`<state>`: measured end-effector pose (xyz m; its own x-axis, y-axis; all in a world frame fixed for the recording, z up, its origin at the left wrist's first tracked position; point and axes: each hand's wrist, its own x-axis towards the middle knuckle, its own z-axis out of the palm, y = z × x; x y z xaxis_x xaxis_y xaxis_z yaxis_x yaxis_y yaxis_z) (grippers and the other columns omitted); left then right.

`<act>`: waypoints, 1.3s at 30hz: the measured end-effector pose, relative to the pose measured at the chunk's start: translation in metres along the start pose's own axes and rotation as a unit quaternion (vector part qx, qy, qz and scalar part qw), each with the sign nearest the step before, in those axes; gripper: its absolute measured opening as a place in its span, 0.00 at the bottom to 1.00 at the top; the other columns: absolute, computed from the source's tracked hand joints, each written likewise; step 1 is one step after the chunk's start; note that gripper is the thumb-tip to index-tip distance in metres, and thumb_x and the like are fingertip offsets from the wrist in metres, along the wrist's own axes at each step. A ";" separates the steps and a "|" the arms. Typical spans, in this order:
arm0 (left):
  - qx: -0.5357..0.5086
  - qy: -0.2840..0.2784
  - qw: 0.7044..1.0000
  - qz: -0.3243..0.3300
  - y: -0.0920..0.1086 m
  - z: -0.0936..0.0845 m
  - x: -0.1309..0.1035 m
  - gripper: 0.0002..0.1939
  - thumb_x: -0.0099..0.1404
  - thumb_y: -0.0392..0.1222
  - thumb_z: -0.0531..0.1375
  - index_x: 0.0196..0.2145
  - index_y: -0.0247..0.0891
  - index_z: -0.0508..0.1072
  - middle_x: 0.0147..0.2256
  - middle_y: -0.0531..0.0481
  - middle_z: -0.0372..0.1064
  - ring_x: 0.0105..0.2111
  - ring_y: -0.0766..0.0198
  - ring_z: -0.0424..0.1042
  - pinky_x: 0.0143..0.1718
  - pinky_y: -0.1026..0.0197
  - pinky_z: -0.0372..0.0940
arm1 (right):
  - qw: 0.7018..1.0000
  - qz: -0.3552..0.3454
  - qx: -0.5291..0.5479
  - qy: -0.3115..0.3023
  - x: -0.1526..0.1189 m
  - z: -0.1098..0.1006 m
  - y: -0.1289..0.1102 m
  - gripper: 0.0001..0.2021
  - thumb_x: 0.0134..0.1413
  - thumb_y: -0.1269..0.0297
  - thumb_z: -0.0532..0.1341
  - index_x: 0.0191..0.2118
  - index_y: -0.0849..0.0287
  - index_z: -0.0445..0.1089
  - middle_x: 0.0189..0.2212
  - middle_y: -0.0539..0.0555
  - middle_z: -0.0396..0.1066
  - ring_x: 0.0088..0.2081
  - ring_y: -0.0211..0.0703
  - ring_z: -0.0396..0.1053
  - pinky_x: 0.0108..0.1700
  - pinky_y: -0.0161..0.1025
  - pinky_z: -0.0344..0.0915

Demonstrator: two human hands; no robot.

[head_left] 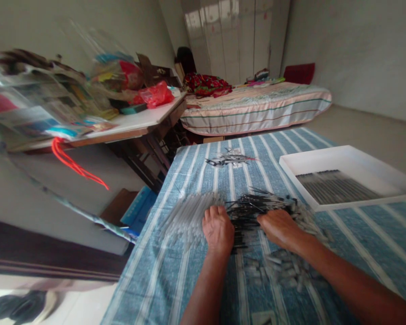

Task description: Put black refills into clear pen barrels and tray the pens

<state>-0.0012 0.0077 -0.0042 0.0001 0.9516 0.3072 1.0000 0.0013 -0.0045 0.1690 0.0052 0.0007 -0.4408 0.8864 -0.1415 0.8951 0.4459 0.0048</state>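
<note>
My left hand point(218, 229) is closed, its curled fingers at the right edge of a row of clear pen barrels point(189, 210). Whatever it holds is hidden. My right hand point(280, 228) is closed in a pinch by a loose pile of thin black pen refills point(248, 205); blur hides what is between the fingers. More dark refills lie between both hands. Small greyish caps or plugs point(287, 268) are scattered below my right hand, and pale pieces point(306, 216) lie beyond its wrist.
A white tray point(331, 206) holding a row of assembled-looking pens point(334, 187) stands at the right on the striped blue cloth point(152, 266). A small heap of thin dark pieces point(228, 159) lies at the far end. A cluttered side table point(131, 124) and a bed point(257, 110) stand beyond.
</note>
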 end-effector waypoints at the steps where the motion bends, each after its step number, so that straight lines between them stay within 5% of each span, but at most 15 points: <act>1: -0.013 0.019 1.000 0.001 -0.001 0.000 -0.001 0.07 0.59 0.30 0.52 0.31 0.34 0.69 0.32 0.42 0.67 0.36 0.52 0.67 0.35 0.55 0.62 | 1.000 0.000 0.001 0.000 0.000 0.001 0.001 0.13 0.52 0.75 0.50 0.35 0.62 0.72 0.30 0.62 0.76 0.35 0.53 0.74 0.32 0.39 0.63; 7: -0.205 0.059 0.977 0.022 -0.006 0.000 -0.008 0.06 0.60 0.29 0.52 0.30 0.37 0.65 0.29 0.48 0.66 0.29 0.61 0.68 0.31 0.62 0.62 | 0.999 0.007 0.003 0.032 -0.008 0.000 0.011 0.11 0.56 0.68 0.51 0.34 0.59 0.71 0.27 0.59 0.75 0.31 0.49 0.74 0.28 0.36 0.58; 14: -0.336 0.043 0.937 0.087 -0.008 -0.005 -0.011 0.07 0.62 0.31 0.50 0.35 0.38 0.66 0.31 0.49 0.66 0.31 0.64 0.68 0.35 0.63 0.63 | 0.998 0.024 -0.017 0.058 -0.020 -0.021 0.030 0.12 0.59 0.68 0.49 0.34 0.57 0.70 0.27 0.55 0.75 0.29 0.44 0.72 0.26 0.35 0.51; 21: -0.367 0.001 0.919 0.140 -0.004 -0.011 -0.015 0.10 0.65 0.33 0.49 0.42 0.38 0.66 0.36 0.47 0.67 0.37 0.64 0.68 0.41 0.63 0.64 | 0.996 0.011 -0.057 0.064 -0.025 -0.037 0.039 0.11 0.55 0.73 0.50 0.33 0.58 0.70 0.29 0.56 0.76 0.29 0.46 0.72 0.27 0.36 0.52; 39: -0.361 -0.080 0.904 0.213 -0.004 -0.016 -0.016 0.09 0.65 0.36 0.49 0.37 0.37 0.68 0.34 0.46 0.68 0.34 0.63 0.68 0.37 0.63 0.63 | 0.987 -0.064 -0.117 0.090 -0.029 -0.045 0.052 0.08 0.53 0.75 0.53 0.34 0.59 0.69 0.26 0.54 0.74 0.27 0.41 0.70 0.28 0.36 0.51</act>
<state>-0.0049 -0.0129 0.0062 0.4433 0.8506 0.2826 0.6510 -0.5223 0.5508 0.2257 0.0080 0.0496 -0.5729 0.8193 0.0224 0.8004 0.5534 0.2304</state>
